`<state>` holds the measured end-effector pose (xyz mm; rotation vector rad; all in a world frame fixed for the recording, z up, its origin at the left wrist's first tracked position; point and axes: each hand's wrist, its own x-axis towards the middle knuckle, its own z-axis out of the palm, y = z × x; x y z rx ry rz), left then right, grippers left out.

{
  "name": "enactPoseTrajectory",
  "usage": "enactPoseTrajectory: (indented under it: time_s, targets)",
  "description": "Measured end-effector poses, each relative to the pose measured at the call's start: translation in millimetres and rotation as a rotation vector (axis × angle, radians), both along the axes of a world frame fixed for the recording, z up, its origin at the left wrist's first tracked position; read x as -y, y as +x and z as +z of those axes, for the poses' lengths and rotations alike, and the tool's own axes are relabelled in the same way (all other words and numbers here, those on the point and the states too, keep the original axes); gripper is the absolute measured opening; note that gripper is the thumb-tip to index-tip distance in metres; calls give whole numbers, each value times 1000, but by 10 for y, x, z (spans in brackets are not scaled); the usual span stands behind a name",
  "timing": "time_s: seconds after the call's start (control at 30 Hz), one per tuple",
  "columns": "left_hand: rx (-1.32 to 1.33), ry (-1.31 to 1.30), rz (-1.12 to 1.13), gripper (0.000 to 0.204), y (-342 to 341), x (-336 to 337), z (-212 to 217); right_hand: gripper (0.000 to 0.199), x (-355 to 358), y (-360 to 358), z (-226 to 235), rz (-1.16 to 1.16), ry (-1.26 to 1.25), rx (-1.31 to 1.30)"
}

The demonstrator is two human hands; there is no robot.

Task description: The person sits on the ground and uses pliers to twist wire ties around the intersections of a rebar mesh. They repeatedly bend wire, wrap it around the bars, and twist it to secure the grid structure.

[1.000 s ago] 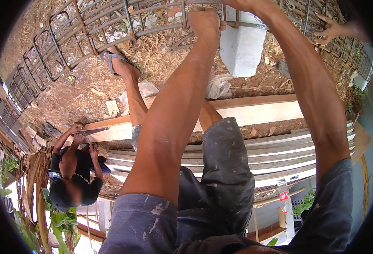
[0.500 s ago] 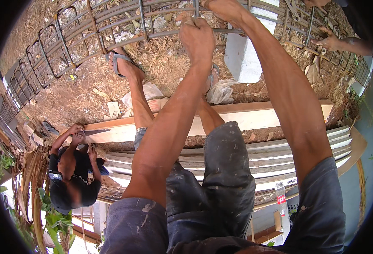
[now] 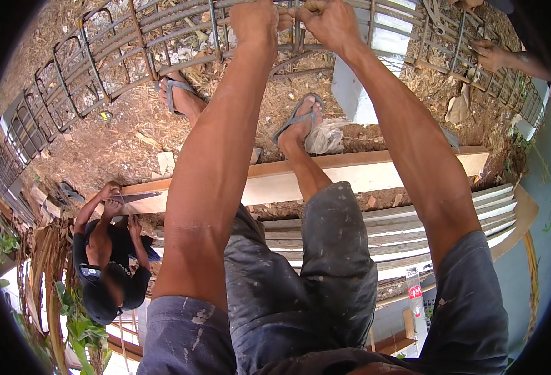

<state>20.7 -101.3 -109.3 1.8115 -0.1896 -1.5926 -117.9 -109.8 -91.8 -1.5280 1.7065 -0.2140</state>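
A long rebar cage (image 3: 144, 47) of lengthwise bars and square stirrups curves across the top of the view. At its near side, my left hand (image 3: 255, 24) is closed, its fingertips beside an upright stirrup (image 3: 298, 34). My right hand (image 3: 330, 25) meets it from the other side of that stirrup, thumb and fingers pinched together. The two hands almost touch. Whatever small thing lies between the fingers is too small or hidden to name.
Another person's hand (image 3: 491, 56) is at the cage on the right. Lower left, a co-worker (image 3: 116, 262) holds a handsaw (image 3: 139, 196) at a long wooden plank (image 3: 350, 172). Stacked white-edged boards (image 3: 388, 240) lie nearer me. A white panel (image 3: 356, 87) sits beneath the cage.
My left hand has moved up and left from a fist on the cage's near bar to beside the stirrup. My right hand has come slightly lower, fingers now pinched.
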Motion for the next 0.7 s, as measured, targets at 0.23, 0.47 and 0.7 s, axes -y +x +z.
enactPoseTrajectory:
  time_s: [0.23,0.47,0.7]
  targets:
    - [-72,68,240,17,-56,-326,255,31,199,104,49,-140,277,-37]
    - [-392,108,569,14,-165,-271,62,35,271,119,-341,-76,243,-178]
    - [-192,144,30,13,-176,-224,35,24,242,316,23,-238,254,-317]
